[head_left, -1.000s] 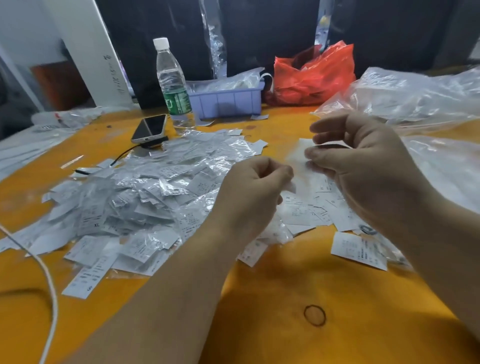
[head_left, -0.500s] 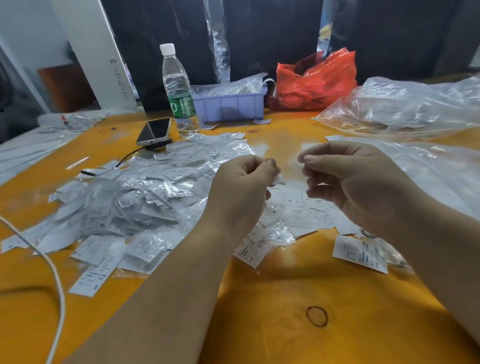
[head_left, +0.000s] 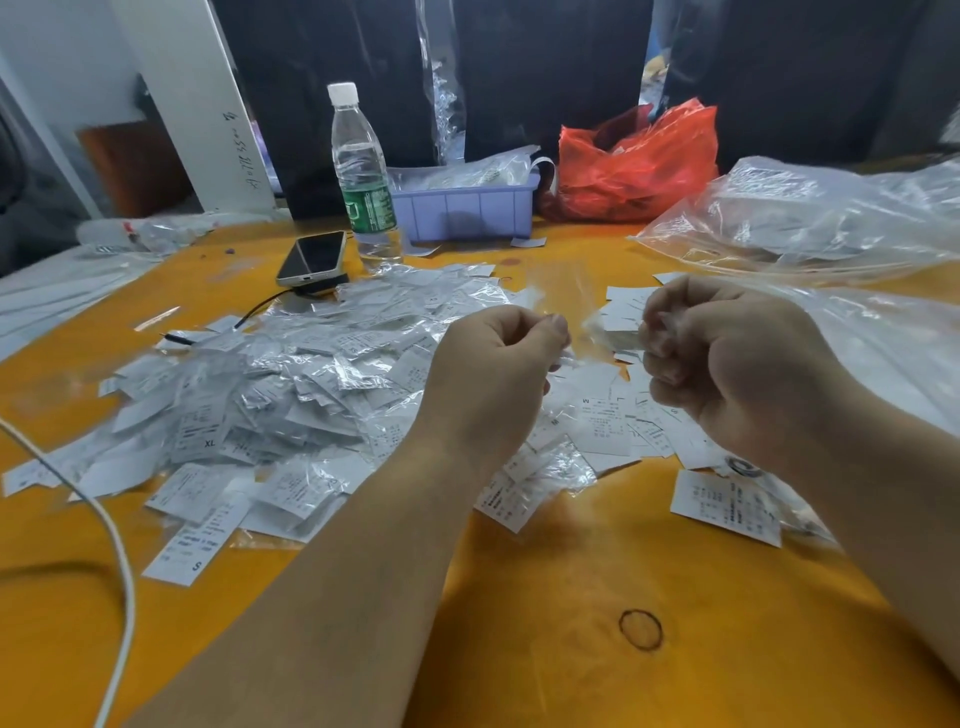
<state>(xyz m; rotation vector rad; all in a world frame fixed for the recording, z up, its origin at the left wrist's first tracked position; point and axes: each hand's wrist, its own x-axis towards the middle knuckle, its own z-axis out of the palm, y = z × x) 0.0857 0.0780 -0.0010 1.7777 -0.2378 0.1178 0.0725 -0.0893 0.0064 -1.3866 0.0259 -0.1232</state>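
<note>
Both hands hover above the table (head_left: 545, 665) with a small clear sleeve (head_left: 610, 336) stretched between them, too blurred to read. The left hand (head_left: 493, 379) pinches one end between thumb and forefinger, with the other fingers curled under. The right hand (head_left: 737, 374) has its fingers curled tight round the other end, so each grip is closed on the film with no gap showing. Whether a label sits inside the sleeve cannot be told. Loose size labels (head_left: 602, 421) lie below. To the left, a heap of bagged labels (head_left: 291, 395) spreads toward the phone (head_left: 311, 257) and water bottle (head_left: 363, 182).

The likely trouble is the film itself. It looks thin and slick, so it could slip from the left pinch if the hands pull apart too hard, or tear at its mouth. If dropped, it would land among the loose size labels or the heap and be hard to pick out. A careless sweep of the left forearm could also mix the two lots.
</note>
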